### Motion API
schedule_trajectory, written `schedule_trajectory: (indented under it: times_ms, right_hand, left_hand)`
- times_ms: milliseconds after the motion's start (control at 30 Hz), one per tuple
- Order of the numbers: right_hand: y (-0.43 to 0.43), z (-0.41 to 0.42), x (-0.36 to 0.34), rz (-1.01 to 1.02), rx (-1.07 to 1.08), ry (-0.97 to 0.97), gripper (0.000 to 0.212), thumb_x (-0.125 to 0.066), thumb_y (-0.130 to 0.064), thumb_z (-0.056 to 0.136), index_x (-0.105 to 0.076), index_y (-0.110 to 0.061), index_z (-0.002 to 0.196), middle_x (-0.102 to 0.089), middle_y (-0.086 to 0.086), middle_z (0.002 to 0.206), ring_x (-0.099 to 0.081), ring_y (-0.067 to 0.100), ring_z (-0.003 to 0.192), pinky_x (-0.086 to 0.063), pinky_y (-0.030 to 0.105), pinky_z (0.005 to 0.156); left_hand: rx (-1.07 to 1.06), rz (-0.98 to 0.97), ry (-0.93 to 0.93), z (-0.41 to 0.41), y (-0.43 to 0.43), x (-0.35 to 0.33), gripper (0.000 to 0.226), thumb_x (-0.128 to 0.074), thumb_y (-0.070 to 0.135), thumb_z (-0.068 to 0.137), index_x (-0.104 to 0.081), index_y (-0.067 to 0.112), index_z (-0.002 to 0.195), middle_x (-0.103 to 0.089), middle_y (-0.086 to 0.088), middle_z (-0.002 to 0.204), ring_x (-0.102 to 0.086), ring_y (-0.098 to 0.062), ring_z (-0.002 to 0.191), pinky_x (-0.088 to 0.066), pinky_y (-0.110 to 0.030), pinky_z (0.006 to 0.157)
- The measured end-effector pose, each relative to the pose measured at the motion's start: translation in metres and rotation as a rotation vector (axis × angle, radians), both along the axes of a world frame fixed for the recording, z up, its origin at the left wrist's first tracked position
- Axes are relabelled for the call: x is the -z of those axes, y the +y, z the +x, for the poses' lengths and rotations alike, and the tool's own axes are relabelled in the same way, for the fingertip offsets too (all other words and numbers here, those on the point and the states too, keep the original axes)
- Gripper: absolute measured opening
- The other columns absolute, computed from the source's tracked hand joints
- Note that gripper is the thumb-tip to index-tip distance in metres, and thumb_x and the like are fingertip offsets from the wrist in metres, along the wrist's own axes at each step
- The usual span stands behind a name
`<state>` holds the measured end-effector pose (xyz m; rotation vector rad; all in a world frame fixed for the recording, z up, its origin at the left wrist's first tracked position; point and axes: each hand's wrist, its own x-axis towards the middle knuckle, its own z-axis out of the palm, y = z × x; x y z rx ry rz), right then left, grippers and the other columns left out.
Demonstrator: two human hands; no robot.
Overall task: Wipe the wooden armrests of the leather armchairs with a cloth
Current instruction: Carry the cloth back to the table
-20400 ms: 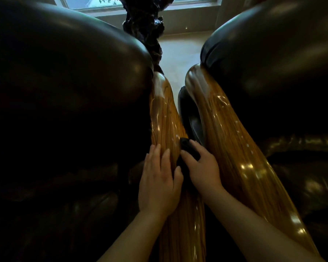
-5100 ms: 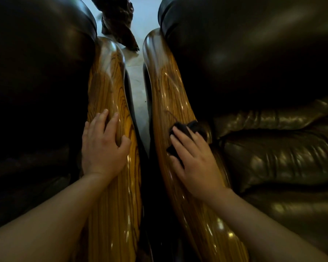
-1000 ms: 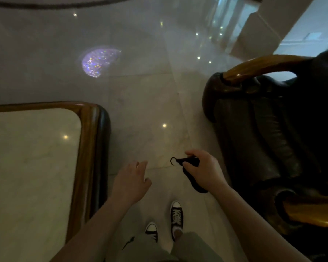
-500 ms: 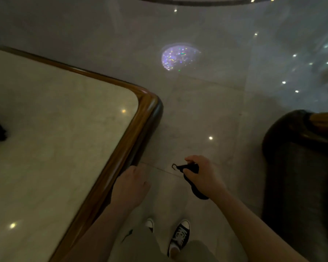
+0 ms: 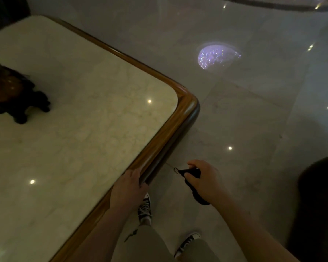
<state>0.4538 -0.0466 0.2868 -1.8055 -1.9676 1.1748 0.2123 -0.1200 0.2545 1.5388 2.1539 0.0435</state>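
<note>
My right hand is shut on a small black cloth that hangs below the fist over the floor, with a thin loop sticking out to the left. My left hand rests on the wooden rim of a marble-topped table, fingers curled over its edge. Only a dark leather slice of one armchair shows at the right edge. No wooden armrest is in view.
A dark carved ornament stands on the table top at the left. Glossy stone floor with light reflections spreads ahead and to the right. My two sneakers stand between the table and the armchair.
My view has swung left, away from the armchairs. The table fills more of the frame, the armchair slid to the right edge, and my left hand has come onto the table's rim.
</note>
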Motion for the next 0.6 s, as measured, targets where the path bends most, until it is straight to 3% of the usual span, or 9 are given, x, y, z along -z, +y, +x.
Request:
schedule_trajectory:
  times_ms: [200,300,400,500,600]
  right_hand:
    - [0.034,-0.076,0.015,-0.029,-0.050,-0.038,0.040,-0.068,-0.033,0.091,-0.061,-0.024,0.129,-0.062,-0.009,0.113,-0.058,0.010,0.099,-0.039,0.018,0.078]
    - [0.048,-0.108,0.036,-0.063,-0.066,-0.034,0.038,-0.068,-0.033,0.091,-0.062,-0.024,0.128,-0.056,-0.015,0.106,-0.051,0.000,0.089,-0.032,0.004,0.069]
    - [0.060,-0.135,0.065,-0.166,-0.038,0.000,0.030,-0.067,-0.031,0.092,-0.063,-0.026,0.122,-0.058,-0.021,0.100,-0.053,-0.011,0.079,-0.038,0.002,0.062]
    - [0.078,-0.159,0.098,-0.270,0.024,0.055,0.022,-0.069,-0.032,0.092,-0.066,-0.030,0.113,-0.066,-0.010,0.108,-0.064,-0.006,0.081,-0.048,0.007,0.062]
    - [0.110,-0.188,0.139,-0.233,-0.060,-0.004,0.030,-0.065,-0.037,0.093,-0.063,-0.030,0.123,-0.063,-0.009,0.119,-0.064,0.006,0.098,-0.055,0.028,0.084]
  left_hand:
    - [0.004,0.011,-0.014,-0.069,0.032,0.030,0.056,-0.044,0.042,0.090,-0.040,0.024,0.143,-0.051,-0.002,0.130,-0.052,-0.022,0.114,-0.043,-0.035,0.092]
    - [0.016,0.006,0.008,-0.097,0.047,0.055,0.056,-0.045,0.042,0.091,-0.041,0.022,0.143,-0.048,-0.005,0.138,-0.046,-0.024,0.126,-0.040,-0.038,0.102]
    - [-0.007,-0.017,0.006,-0.117,0.061,0.086,0.055,-0.045,0.044,0.094,-0.041,0.020,0.144,-0.042,-0.010,0.147,-0.036,-0.029,0.137,-0.034,-0.043,0.110]
    - [-0.045,-0.042,0.008,-0.131,0.076,0.124,0.057,-0.041,0.046,0.095,-0.036,0.022,0.146,-0.036,-0.010,0.151,-0.028,-0.029,0.142,-0.029,-0.045,0.113]
    - [-0.072,-0.080,0.018,-0.143,0.088,0.172,0.060,-0.038,0.048,0.095,-0.030,0.023,0.149,-0.028,-0.009,0.156,-0.014,-0.030,0.147,-0.020,-0.048,0.117]
